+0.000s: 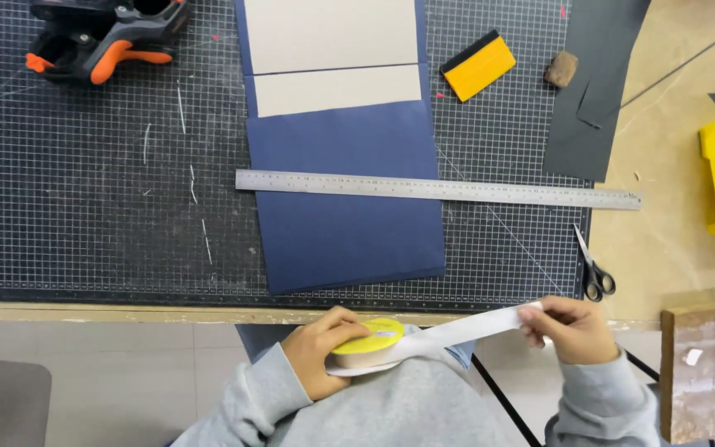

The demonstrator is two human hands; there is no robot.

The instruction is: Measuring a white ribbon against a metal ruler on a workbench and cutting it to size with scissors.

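1. Here, the left hand [320,348] has its grip clenched around a roll of white tape [366,348] with a yellow core, held below the table [126,313] edge.
2. The right hand [568,327] pinches the pulled-out tape strip [465,331].
3. On the cutting mat [84,207] lie navy paper [345,215], a steel ruler [440,189] and scissors [593,269].

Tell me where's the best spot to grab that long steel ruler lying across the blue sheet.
Probably the steel ruler at its right end, coming from above: that end overhangs the cutting mat's edge, so fingertips may get under it. Elsewhere it lies flat on the blue sheet.
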